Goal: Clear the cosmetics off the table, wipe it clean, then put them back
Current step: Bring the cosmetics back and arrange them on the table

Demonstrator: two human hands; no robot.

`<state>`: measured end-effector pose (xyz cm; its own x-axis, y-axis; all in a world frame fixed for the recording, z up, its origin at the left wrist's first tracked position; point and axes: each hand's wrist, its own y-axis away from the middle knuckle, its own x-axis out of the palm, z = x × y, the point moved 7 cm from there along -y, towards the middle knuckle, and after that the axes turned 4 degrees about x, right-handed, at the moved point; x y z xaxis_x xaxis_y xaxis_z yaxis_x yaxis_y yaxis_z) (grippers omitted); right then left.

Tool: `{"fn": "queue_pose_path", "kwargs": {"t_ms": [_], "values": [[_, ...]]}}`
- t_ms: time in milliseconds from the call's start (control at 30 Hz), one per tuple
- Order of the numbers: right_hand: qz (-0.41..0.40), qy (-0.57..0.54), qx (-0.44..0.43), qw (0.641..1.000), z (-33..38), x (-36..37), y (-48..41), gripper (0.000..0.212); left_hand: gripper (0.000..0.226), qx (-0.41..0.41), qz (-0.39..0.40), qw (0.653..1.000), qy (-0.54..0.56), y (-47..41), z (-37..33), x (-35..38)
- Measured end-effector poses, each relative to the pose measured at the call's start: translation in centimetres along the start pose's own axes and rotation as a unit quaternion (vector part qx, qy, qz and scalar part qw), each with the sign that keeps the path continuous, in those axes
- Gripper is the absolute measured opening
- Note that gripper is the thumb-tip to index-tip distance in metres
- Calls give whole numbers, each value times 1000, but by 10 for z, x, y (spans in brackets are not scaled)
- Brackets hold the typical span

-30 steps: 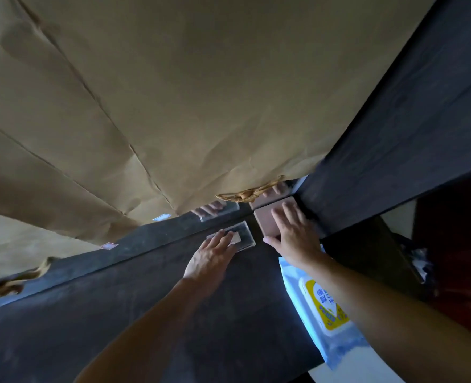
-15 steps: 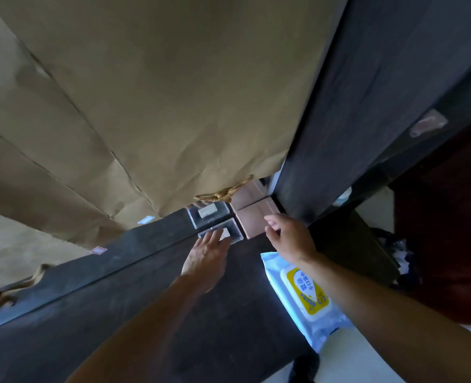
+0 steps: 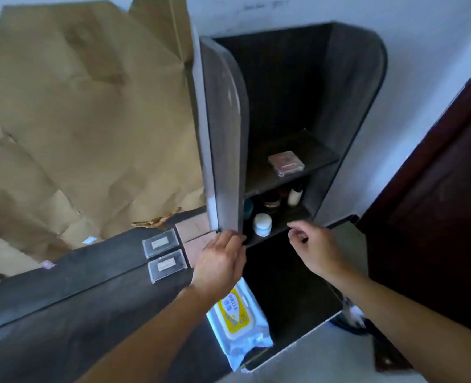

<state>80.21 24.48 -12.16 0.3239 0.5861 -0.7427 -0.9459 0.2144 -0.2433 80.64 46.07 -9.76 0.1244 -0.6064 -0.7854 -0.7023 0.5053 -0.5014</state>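
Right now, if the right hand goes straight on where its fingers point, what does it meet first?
Probably the white jar on the cabinet's lower shelf; the right hand points left towards it, though depth is unclear.

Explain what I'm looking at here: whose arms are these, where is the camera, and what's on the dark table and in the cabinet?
No machine here: a person wears a wide-angle camera on the head, so you look down along their own arms. The left hand grips the lower edge of the open cabinet door. The right hand reaches toward the lower shelf, apparently holding nothing. On the table lie two clear cases, pinkish flat boxes and a wet-wipes pack. Inside the cabinet are a white jar and, one shelf up, a compact.
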Motion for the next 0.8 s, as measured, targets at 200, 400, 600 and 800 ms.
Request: {"fn": "queue_pose_path", "kwargs": {"t_ms": [200,400,600,800], "values": [[34,69,39,996,-47,-44,-11,22,30,6,-49,999,-18,-88,-67,-12],[87,68,95,989,-90,-29,-26,19,60,-109,81,987,-82,-161,-45,22],[134,81,96,983,-109,-9,-43,19,62,-86,131,985,-69,-188,-18,42],[195,108,105,969,-127,16,-61,22,43,-2,41,996,-73,-169,-30,30]]}}
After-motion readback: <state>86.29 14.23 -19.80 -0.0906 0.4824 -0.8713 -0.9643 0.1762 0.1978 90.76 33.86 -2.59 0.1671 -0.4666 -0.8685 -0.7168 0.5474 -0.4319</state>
